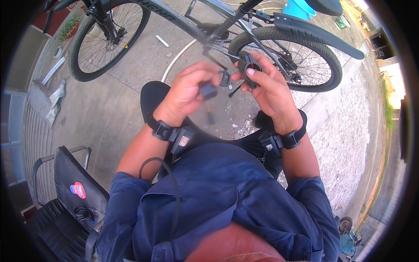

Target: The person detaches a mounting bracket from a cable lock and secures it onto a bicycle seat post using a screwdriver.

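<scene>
In my right hand (pixel 273 85) is a black ring-shaped clamp (pixel 253 70), its round opening facing up, with the thumb pressed over its rim. My left hand (pixel 190 87) is curled just left of it, its fingertips smeared by motion. A small dark block-shaped piece (pixel 208 91) shows blurred under those fingers, seemingly held; its kind cannot be made out. Between the two hands appears a black pedal (pixel 225 78) at the end of the bicycle's crank. Beyond my hands stands the grey bicycle (pixel 200 32), front wheel to the left.
A screwdriver-like tool (pixel 210 115) lies on the concrete between my knees. A pale hose (pixel 176 59) curves behind my left hand. Far off stands a blue bucket (pixel 299 9). A black chair (pixel 80 179) is at my left, with rough pale ground (pixel 336 148) at my right.
</scene>
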### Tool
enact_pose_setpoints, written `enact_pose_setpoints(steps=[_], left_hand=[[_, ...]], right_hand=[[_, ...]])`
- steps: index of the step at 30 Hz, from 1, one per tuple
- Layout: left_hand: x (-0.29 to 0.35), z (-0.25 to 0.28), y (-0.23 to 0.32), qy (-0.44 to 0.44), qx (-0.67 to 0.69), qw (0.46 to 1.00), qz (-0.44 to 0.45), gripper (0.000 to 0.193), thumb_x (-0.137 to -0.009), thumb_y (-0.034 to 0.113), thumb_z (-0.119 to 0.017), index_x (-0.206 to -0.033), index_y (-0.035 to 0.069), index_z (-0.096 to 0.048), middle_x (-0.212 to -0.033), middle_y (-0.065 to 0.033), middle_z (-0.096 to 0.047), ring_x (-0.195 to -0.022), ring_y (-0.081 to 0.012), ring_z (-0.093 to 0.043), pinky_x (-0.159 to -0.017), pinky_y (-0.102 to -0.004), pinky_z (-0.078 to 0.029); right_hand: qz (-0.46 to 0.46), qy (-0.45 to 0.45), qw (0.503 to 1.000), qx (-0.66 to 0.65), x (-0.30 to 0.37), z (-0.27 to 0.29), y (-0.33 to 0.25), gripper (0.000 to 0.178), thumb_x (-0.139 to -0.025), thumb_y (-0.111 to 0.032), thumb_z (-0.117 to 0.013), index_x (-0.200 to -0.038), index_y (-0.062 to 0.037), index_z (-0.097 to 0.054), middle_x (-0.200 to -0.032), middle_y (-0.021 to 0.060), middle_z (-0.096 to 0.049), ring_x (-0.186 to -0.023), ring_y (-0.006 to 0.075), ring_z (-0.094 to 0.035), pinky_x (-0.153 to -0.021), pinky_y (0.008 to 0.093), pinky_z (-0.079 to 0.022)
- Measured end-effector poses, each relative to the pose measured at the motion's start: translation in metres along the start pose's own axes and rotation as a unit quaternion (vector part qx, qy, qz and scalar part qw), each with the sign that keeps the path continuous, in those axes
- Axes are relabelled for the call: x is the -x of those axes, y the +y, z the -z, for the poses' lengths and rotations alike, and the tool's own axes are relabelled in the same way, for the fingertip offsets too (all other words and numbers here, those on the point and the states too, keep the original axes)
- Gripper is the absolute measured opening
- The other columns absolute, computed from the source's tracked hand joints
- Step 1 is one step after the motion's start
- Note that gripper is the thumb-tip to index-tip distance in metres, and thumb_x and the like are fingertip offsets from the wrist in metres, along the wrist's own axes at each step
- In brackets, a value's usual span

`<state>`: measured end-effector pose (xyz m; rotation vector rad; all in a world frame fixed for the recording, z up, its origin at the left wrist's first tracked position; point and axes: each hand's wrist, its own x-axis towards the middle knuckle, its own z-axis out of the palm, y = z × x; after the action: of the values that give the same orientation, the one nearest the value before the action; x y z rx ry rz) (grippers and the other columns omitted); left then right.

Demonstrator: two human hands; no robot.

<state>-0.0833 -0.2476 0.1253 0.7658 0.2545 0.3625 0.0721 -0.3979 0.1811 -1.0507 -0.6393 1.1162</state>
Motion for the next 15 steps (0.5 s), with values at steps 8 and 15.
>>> enact_pose_setpoints(steps=[8, 15], left_hand=[[0.001, -0.030, 0.009, -0.018, -0.093, 0.995, -0.016, 0.032, -0.094, 0.021, -0.063, -0.121, 0.002, -0.061, -0.084, -0.0006, -0.060, -0.075, -0.0077, -0.055, -0.071, -0.0219, -0.044], [0.000, -0.030, 0.011, -0.042, -0.176, 0.982, -0.047, 0.043, -0.091, 0.018, -0.069, -0.127, -0.002, -0.055, -0.086, 0.0000, -0.061, -0.077, -0.0059, -0.055, -0.068, -0.0203, -0.043]], right_hand=[[0.018, -0.026, 0.999, 0.026, -0.002, -0.001, 0.005, 0.053, -0.090, -0.011, -0.066, -0.138, -0.0012, -0.045, -0.127, 0.0078, -0.056, -0.108, 0.0172, -0.060, -0.084, 0.0296, -0.049], [0.010, -0.001, 0.999, 0.042, -0.001, -0.005, 0.004, 0.048, -0.090, -0.008, -0.065, -0.134, -0.0006, -0.048, -0.124, 0.0072, -0.058, -0.107, 0.0147, -0.060, -0.085, 0.0298, -0.053]])
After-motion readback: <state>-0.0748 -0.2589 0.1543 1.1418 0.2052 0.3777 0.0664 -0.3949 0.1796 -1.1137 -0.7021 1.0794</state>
